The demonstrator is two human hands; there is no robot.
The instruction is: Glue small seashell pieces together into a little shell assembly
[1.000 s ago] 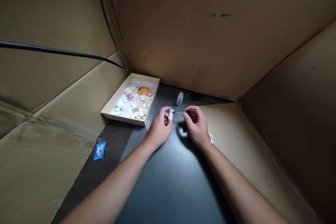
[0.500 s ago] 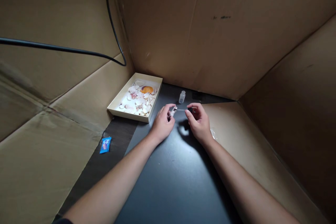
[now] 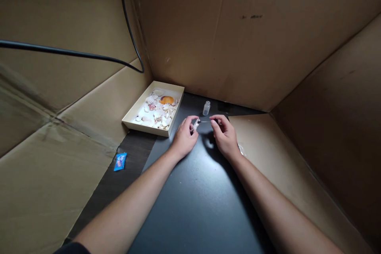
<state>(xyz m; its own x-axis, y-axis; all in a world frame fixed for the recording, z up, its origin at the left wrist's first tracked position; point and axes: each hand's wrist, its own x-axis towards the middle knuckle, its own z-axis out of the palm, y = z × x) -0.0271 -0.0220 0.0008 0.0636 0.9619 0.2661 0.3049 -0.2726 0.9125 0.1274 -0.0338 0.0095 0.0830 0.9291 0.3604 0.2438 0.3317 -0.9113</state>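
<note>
My left hand (image 3: 185, 137) is closed, pinching a small whitish seashell (image 3: 195, 124) between thumb and fingertips. My right hand (image 3: 224, 134) faces it with its fingers curled around the end of a thin, clear, stick-like applicator (image 3: 204, 122). The applicator's far tip reaches the shell, at a dark spot on the shell's edge. Its black cap is hidden by my right fingers now. Just beyond my hands, a small clear glass bottle (image 3: 206, 109) stands upright with its mouth uncovered and some contents low inside.
A shallow cream box (image 3: 145, 128) of shells, one of them orange (image 3: 166, 100), lies at the back left. A blue wrapped packet (image 3: 120, 161) rests on the dark strip at left. Clear plastic (image 3: 241, 150) shows by my right wrist. Cardboard walls (image 3: 238, 59) surround the table; a black cable (image 3: 89, 56) hangs left.
My right hand has turned slightly, and the black cap that showed between its fingers is now covered. The applicator stays against the shell. The view has shifted a little.
</note>
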